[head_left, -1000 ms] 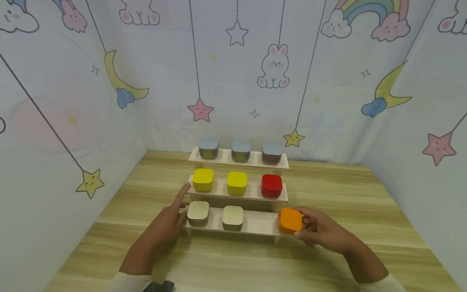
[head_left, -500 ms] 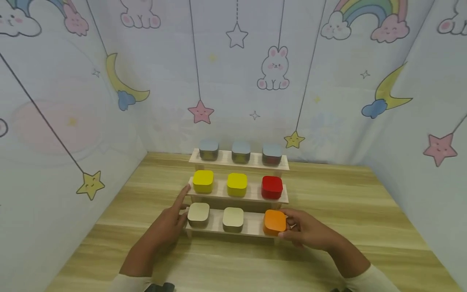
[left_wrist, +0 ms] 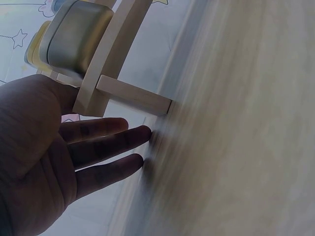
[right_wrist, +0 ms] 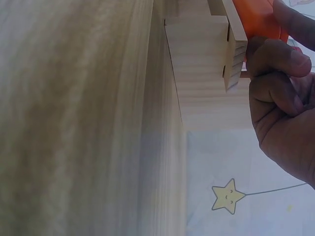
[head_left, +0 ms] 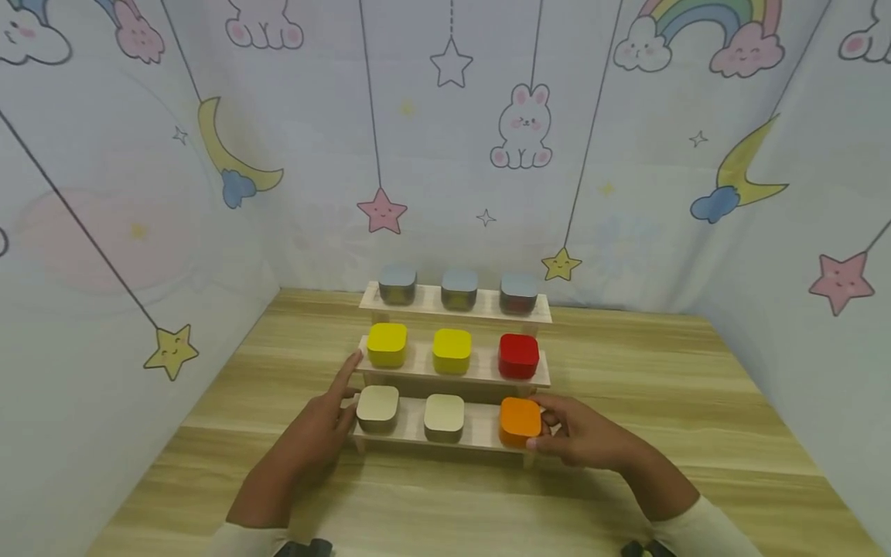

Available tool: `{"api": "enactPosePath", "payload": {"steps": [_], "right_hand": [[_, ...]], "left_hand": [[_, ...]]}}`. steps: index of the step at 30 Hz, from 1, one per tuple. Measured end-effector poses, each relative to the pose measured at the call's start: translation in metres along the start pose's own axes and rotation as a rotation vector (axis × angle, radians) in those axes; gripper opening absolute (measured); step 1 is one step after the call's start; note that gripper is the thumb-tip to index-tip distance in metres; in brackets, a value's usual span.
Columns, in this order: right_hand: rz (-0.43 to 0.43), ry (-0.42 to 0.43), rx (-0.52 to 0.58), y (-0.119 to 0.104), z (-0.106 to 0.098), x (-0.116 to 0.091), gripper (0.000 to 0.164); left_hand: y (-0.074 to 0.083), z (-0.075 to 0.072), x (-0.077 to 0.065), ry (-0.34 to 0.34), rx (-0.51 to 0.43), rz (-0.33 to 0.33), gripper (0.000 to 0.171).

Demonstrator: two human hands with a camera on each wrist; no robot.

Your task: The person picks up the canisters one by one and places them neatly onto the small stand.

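In the head view, my right hand (head_left: 588, 435) holds an orange rounded-square box (head_left: 520, 419) between thumb and fingers, at the right end of the front wooden shelf (head_left: 482, 427). The right wrist view shows the other fingers curled beside the shelf end. My left hand (head_left: 316, 425) is at the left end of the shelves, its index finger reaching to the middle shelf (head_left: 419, 367). In the left wrist view its other fingers are spread and extended, near the shelf leg (left_wrist: 135, 94). Two cream boxes, the left one (head_left: 378, 407) and the middle one (head_left: 444, 417), share the front shelf.
On the middle shelf stand a left yellow box (head_left: 387, 344), another yellow box (head_left: 452, 350) and a red box (head_left: 518, 355). The back shelf (head_left: 428, 300) bears three grey-topped boxes. Patterned fabric walls (head_left: 445, 139) enclose the wood-grain table (head_left: 640, 387) at the back and sides.
The right hand has moved left with the orange box, from beyond the front shelf's right end to on that shelf beside the cream boxes. The left hand has stayed put.
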State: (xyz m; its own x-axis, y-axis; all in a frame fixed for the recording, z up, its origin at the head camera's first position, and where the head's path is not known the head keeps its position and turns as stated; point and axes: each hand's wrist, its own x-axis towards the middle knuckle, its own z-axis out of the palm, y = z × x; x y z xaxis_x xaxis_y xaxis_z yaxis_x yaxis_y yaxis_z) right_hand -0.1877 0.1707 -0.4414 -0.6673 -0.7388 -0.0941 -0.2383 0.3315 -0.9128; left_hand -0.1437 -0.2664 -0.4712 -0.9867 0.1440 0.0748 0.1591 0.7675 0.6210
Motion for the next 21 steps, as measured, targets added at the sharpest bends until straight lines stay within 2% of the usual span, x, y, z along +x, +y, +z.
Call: {"api": "enactPosePath", "payload": {"steps": [10,21], "right_hand": [[0.008,-0.014,0.004,0.0007,0.0003,0.0024,0.057],[-0.005,-0.035,0.017,0.0009,0.0005,0.0022,0.052]], "left_hand": [[0.0009,-0.0004,0.0005,-0.009,0.001,-0.007,0.085],[0.0007,-0.0002,0.0005,-0.012,-0.007,-0.009,0.085]]}}
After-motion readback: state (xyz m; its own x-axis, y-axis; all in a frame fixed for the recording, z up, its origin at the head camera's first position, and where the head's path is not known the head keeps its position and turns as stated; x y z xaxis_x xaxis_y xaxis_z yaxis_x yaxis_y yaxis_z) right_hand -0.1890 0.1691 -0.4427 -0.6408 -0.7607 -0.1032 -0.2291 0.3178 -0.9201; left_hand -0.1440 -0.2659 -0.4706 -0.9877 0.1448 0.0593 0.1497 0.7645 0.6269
